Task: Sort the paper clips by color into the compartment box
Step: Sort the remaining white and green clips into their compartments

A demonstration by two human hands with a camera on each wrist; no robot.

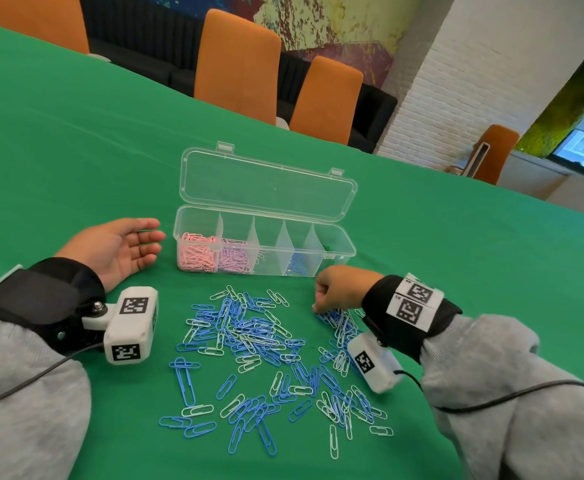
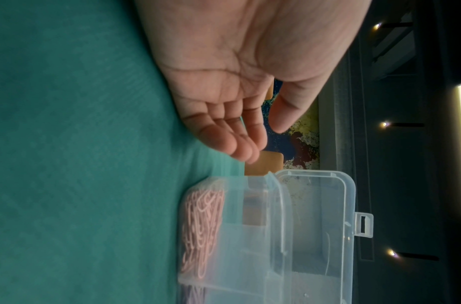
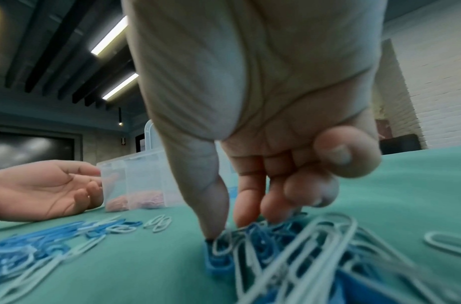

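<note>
A clear compartment box (image 1: 351,244) stands open on the green cloth, its lid (image 1: 266,181) leaning back. Pink clips (image 1: 195,254) fill its left compartment, purple clips (image 1: 235,259) the one beside it, and some blue clips (image 1: 297,263) lie in the fourth. Blue and pale clips (image 1: 249,334) are scattered in front of the box. My right hand (image 1: 315,307) is at the pile's right side, fingers curled down, thumb and forefinger pinching dark blue clips (image 3: 219,265). My left hand (image 1: 152,237) lies palm up, fingers relaxed and holding nothing, just left of the box (image 2: 276,267).
The green table cloth (image 1: 76,150) stretches far to the left and behind the box. Orange chairs (image 1: 238,64) stand along the far edge. A white brick wall (image 1: 474,81) rises at the right. Cables run from both wrist cameras along my sleeves.
</note>
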